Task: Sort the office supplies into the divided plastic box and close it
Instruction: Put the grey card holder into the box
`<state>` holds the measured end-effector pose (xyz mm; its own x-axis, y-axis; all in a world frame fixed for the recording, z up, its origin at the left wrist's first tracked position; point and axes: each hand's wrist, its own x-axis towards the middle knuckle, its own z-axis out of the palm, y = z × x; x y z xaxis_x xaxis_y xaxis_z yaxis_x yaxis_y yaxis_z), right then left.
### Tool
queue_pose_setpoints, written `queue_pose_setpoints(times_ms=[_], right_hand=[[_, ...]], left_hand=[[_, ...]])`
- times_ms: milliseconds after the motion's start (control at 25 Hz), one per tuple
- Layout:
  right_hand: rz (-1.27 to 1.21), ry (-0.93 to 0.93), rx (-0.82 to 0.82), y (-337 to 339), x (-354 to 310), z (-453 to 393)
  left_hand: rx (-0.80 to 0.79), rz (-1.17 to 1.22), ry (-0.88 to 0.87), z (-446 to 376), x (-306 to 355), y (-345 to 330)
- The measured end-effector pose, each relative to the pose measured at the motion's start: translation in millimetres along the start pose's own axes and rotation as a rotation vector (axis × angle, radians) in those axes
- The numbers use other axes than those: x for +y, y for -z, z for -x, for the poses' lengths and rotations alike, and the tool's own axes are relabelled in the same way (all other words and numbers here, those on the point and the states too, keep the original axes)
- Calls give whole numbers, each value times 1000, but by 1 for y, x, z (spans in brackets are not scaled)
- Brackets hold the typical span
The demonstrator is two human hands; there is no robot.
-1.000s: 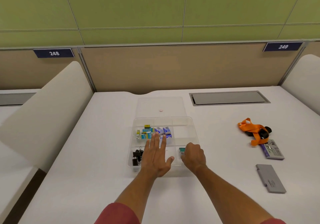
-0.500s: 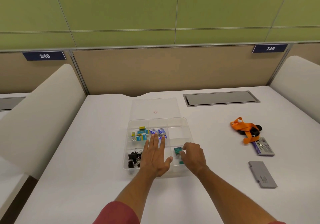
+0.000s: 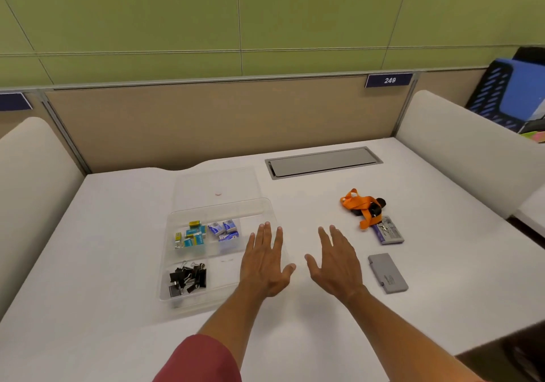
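A clear divided plastic box (image 3: 188,213) lies open on the white desk, left of centre. Its back-left compartments hold small teal, yellow and blue packets (image 3: 203,234); the front-left compartment holds black binder clips (image 3: 187,278). The clear lid (image 3: 216,187) lies flat behind the box. My left hand (image 3: 265,263) hovers flat, fingers spread, over the box's right side and hides that part. My right hand (image 3: 336,260) is open over the bare desk, to the right of the box. Neither hand holds anything.
An orange lanyard with a badge (image 3: 368,210) and a grey flat case (image 3: 387,272) lie on the desk to the right. A grey cable hatch (image 3: 321,161) sits at the back. White side dividers (image 3: 460,157) flank the desk.
My right hand has let go of a small teal item at the box's front-right compartment and moved right, off the box. My left hand shifted right. The view swung to the right.
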<state>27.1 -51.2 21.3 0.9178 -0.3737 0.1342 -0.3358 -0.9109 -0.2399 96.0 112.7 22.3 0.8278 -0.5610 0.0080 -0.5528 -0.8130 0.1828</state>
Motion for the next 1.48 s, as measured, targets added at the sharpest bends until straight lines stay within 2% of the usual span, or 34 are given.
queue_pose_setpoints(times_ms=[480, 800, 880, 1120, 1320, 1480], right_hand=[[0, -174, -55, 25, 146, -14], [-7, -208, -142, 26, 226, -36], [-11, -206, -155, 25, 237, -41], [-86, -246, -208, 17, 255, -61], [-135, -235, -184, 13, 253, -78], [-146, -266, -210, 11, 245, -94]], left_hand=[[-150, -8, -71, -52, 138, -41], [-394, 77, -126, -83, 210, -69], [-427, 92, -124, -87, 221, -75], [-380, 56, -51, -105, 241, -77], [-446, 155, 77, -116, 239, -78], [-444, 370, 177, -121, 228, -74]])
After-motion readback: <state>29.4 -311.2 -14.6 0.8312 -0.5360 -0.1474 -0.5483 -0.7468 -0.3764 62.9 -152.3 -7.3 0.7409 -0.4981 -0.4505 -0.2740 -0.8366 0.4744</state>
